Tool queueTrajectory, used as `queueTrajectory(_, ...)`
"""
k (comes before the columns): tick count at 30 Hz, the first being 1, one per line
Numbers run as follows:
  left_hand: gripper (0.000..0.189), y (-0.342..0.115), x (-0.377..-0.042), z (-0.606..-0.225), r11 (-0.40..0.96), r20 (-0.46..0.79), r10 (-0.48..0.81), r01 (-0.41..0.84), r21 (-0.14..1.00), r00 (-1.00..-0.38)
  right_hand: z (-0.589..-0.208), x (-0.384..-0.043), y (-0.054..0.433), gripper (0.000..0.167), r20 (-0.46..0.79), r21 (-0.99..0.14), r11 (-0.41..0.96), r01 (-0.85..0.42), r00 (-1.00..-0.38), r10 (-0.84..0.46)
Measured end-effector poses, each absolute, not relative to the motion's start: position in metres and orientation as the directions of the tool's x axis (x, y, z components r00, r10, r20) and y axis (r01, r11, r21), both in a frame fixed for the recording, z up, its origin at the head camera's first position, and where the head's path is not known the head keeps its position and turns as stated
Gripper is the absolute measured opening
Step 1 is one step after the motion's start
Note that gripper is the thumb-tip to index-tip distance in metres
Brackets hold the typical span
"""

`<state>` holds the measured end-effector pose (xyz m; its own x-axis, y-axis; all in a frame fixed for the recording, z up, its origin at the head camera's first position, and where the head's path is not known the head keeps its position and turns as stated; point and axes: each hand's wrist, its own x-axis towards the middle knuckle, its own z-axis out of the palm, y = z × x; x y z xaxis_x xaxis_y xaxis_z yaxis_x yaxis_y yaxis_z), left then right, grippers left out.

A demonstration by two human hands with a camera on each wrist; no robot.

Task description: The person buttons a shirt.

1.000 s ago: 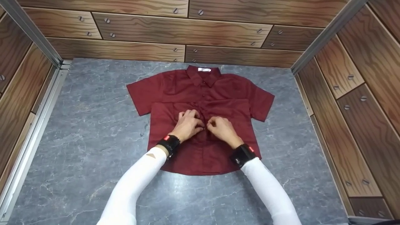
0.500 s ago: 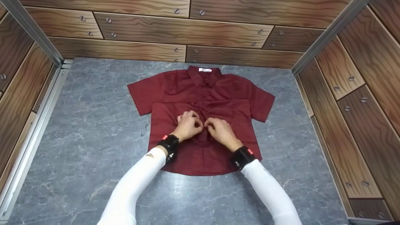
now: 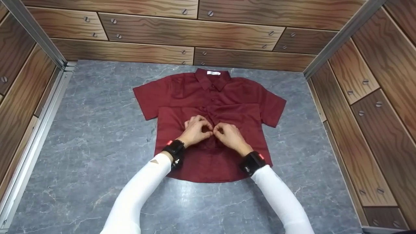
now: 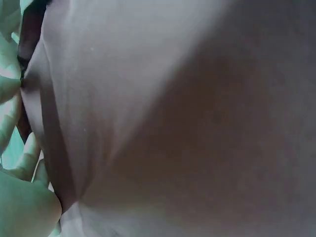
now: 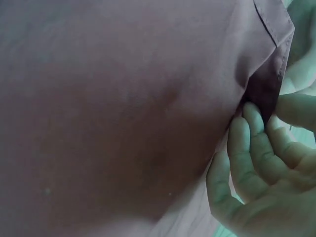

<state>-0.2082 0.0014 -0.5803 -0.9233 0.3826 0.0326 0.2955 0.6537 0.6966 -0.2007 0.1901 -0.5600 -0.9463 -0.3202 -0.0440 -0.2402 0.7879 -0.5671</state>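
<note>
A dark red short-sleeved button shirt (image 3: 195,162) lies front up, its collar (image 3: 211,79) at the far side and its lower part raised in a crosswise fold below the chest. At the middle of its button front my left hand (image 3: 196,130) pinches the cloth between thumb and forefinger. Opposite it, my right hand (image 3: 231,137) pinches the same front edge, the fingertips of both hands meeting. In the right wrist view, the right hand's fingers (image 5: 239,148) curl beside the stitched placket (image 5: 281,54). Whether a button sits between the fingertips is hidden.
The shirt rests on a grey marbled tabletop (image 3: 97,146). Wood-patterned panels (image 3: 146,29) stand at the back and both sides, joined by metal rails (image 3: 341,39). White sleeves (image 3: 136,188) and black wristbands cover the forearms.
The fingertips of both hands have come together at the placket, closing the small gap between them. The shirt stays in place.
</note>
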Motion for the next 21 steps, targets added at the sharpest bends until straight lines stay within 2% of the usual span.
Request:
queueTrajectory(4,0.032,-0.0007,-0.2081,-0.5831,0.648,0.051,0.395,0.318,0.693,-0.917,-0.5584,-0.2018,0.1913,0.006,-0.061,-0.615,0.76,-0.209,-0.949,-0.31)
queueTrajectory(11,0.018,-0.0033,-0.2084,-0.5887,0.618,0.108,0.368,0.329,0.714,-0.924,-0.5573,-0.2021,0.1908,0.009,-0.073,-0.653,0.732,-0.195,-0.946,-0.317)
queueTrajectory(21,0.02,-0.0031,-0.2095,-0.5875,0.593,0.117,0.372,0.333,0.733,-0.921,-0.5602,-0.2016,0.1933,0.011,-0.045,-0.692,0.696,-0.193,-0.95,-0.308)
